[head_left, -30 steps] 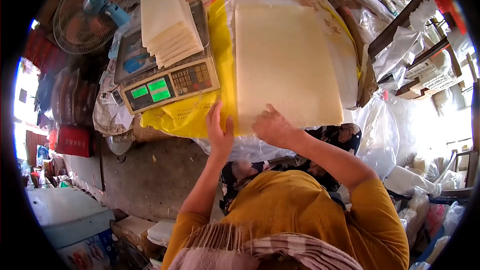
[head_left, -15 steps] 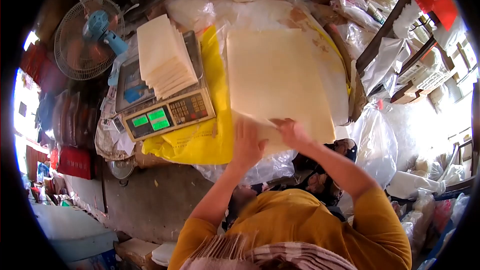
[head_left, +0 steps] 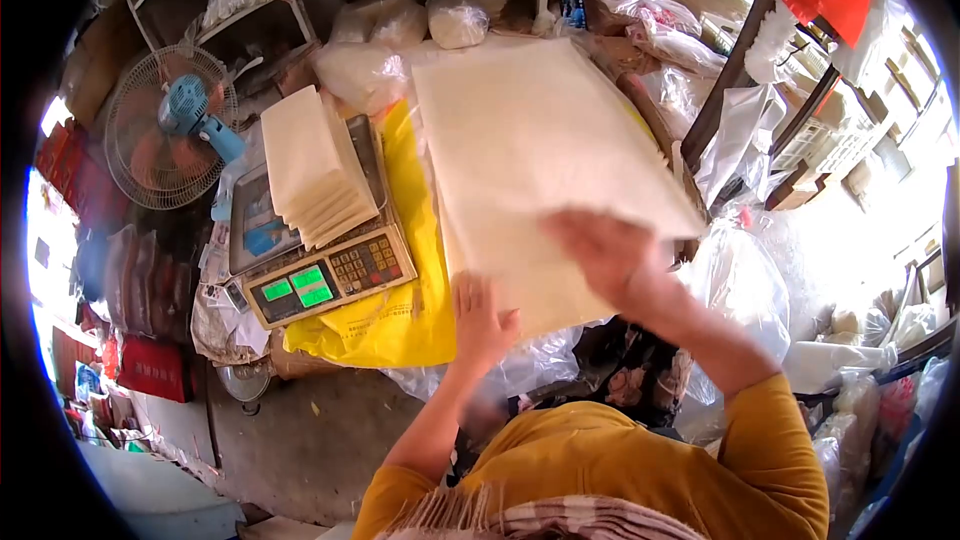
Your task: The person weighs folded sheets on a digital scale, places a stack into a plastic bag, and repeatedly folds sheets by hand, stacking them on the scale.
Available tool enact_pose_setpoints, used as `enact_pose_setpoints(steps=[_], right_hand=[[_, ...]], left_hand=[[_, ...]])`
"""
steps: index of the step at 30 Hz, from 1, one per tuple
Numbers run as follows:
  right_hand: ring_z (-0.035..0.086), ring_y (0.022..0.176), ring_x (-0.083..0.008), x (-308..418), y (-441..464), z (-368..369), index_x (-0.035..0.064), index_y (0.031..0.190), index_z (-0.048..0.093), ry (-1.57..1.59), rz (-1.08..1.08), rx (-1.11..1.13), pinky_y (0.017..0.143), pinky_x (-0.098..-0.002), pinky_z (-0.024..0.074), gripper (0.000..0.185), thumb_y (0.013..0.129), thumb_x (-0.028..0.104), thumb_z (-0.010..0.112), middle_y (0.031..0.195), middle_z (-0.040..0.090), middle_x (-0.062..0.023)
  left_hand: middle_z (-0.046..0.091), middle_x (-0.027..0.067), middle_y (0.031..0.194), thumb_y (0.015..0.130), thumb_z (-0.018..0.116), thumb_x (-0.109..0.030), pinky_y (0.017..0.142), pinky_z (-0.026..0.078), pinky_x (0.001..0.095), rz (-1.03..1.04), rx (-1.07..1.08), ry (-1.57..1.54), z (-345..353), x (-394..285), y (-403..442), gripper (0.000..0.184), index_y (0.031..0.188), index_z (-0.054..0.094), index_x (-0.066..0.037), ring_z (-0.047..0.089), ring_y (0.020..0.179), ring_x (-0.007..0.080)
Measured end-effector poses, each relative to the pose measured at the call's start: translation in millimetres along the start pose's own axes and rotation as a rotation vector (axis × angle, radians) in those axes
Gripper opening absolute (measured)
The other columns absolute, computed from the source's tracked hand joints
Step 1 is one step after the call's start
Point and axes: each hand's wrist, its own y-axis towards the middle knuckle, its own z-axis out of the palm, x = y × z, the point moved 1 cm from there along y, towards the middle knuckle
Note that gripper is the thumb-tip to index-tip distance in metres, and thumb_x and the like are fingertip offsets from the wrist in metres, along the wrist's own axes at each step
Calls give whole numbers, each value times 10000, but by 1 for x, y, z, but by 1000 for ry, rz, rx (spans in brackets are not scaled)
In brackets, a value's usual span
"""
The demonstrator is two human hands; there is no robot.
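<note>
A large cream sheet of paper (head_left: pixel 540 130) lies across the work table, its near right part lifted at a slant over another cream sheet (head_left: pixel 520 290) beneath. My left hand (head_left: pixel 480 325) rests flat near the lower sheet's near left corner, with the fingers stretched out. Smeared by motion, my right hand (head_left: pixel 605 250) is at the near edge of the upper sheet, its fingers seemingly extended. To the left, a stack of folded cream paper (head_left: pixel 315 165) sits on a digital scale (head_left: pixel 335 275) with lit green displays.
Yellow plastic sheeting (head_left: pixel 400 325) lies under the scale and beside the paper. A fan (head_left: pixel 170 125) stands at the left. Bagged goods (head_left: pixel 460 20) line the back, and clear plastic bags (head_left: pixel 740 290) hang at the right of the table.
The upper sheet now reaches farther back and right, with its right side raised. My right hand has moved up and right, away from my left hand, which stays at the near left corner.
</note>
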Motion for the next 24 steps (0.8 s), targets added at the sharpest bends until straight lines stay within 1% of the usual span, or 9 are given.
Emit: enact_pose_setpoints(steps=[4,7,10,11,12,16,17,20,24], right_hand=[[587,1068,-242,22,-81,64,81,1186,586,130,60,207,923,-398,476,443,746,35,577,1124,604,-77],[525,1165,-219,14,-120,81,97,1141,619,23,107,367,1047,-526,308,418,724,89,609,1089,616,-41],[585,1051,-272,-35,-140,68,72,1153,598,-23,202,823,1032,-476,355,371,785,123,592,1096,629,-63],[601,1036,-250,-42,-123,41,72,1159,600,265,515,841,1015,-436,384,364,798,121,614,1099,639,-60],[617,1021,-229,-47,-105,6,73,1165,603,558,831,839,997,-397,413,358,811,119,636,1102,648,-57],[627,1004,-180,-100,-125,-40,-24,1210,565,1367,714,452,915,-318,479,464,779,55,717,1066,656,-99],[638,942,-179,-107,-127,-31,-61,1177,568,1318,637,313,869,-300,503,456,774,75,733,1021,664,-101],[629,916,-140,-110,-131,28,-48,1171,575,1099,1004,305,832,-286,508,459,768,100,740,1024,663,-89],[640,922,-171,-128,-117,112,-14,1163,581,915,1155,85,788,-306,507,440,782,158,719,1036,663,-143]], left_hand=[[360,264,1384,808,624,-208,1086,224,551,72,-332,-397,-8,10,15,484,1248,511,-41,271,1320,464],[547,173,1242,827,607,-115,1069,254,536,290,-114,30,-37,22,22,267,1084,617,-43,428,1258,360],[660,119,1023,847,594,-92,1055,294,497,219,67,-140,-40,37,20,171,993,652,-27,570,1104,324],[670,111,969,851,590,-87,1023,337,465,78,59,-206,-42,40,17,168,992,650,-18,601,1037,310],[680,102,915,856,586,-82,991,380,432,-66,56,-272,-43,42,12,165,990,648,-8,632,970,296],[695,101,830,865,578,-50,772,501,307,-367,75,-656,-68,42,0,149,985,634,19,678,808,223],[700,98,845,863,584,-47,685,508,280,-380,34,-654,-68,45,2,163,1000,623,32,669,790,167],[696,112,857,854,594,-54,721,511,278,-422,-11,-534,-80,30,28,227,1057,591,48,670,802,164],[603,171,1136,816,646,-99,883,470,340,-322,-232,-301,-58,43,52,396,1180,537,13,591,1035,267]])
